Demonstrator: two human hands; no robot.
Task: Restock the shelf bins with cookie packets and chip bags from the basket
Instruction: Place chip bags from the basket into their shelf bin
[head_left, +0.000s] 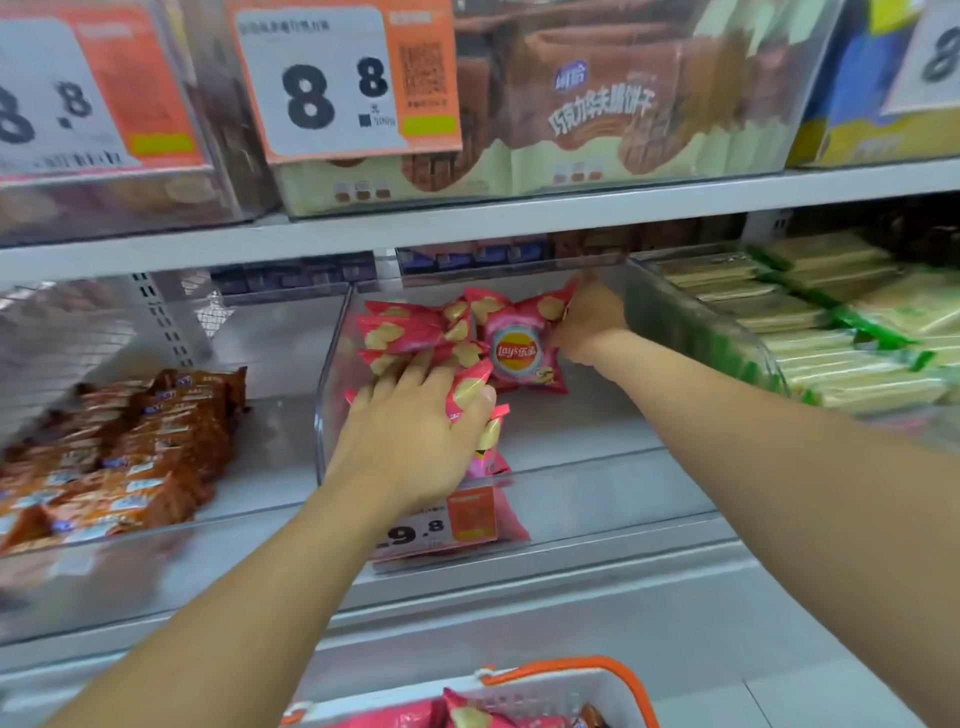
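Both my arms reach into a clear plastic bin (332, 364) on the middle shelf. My left hand (415, 431) grips a small pink chip bag (470, 389) near the bin's front. My right hand (589, 317) holds the upper right corner of a pink Lay's bag (519, 353) at the back of the bin. Several more pink chip bags (405, 327) lie piled at the bin's back left. Below, the white basket (582, 686) with an orange handle holds more pink bags (467, 714).
The left bin holds orange-brown cookie packets (140, 447). The right bin is full of green and cream wafer packets (841, 322). The upper shelf carries bins of brown biscuit packs (597, 104) with price cards (332, 78). A 9.8 price tag (441, 525) hangs on the chip bin's front.
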